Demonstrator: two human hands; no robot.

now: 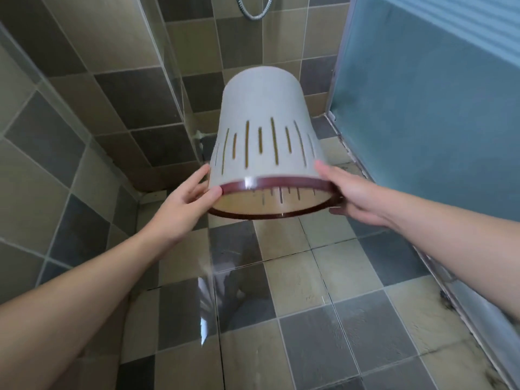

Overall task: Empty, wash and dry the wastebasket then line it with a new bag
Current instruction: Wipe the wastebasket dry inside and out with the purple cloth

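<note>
From the head camera, a tiled shower corner fills the view. The floor (323,282) is a checker of beige and dark grey tiles, glossy and apparently wet, with a bright reflection near the left forearm. The walls (118,88) carry the same two-tone tiling. A frosted blue-green glass panel (422,114) stands along the right side, its bottom track stained dark where it meets the floor. A loop of metal shower hose (254,12) hangs at the top edge.

The wastebasket (264,130) is held upside down in the air above the floor, base tilted away and up, open mouth facing down toward the camera. It is pale grey with vertical slots around the wall and a dark red-brown rim (281,182); its outline is slightly blurred. The left hand (191,198) grips the rim's left side, thumb on the outside. The right hand (349,192) clasps the right side, fingers curled under the rim.
</note>
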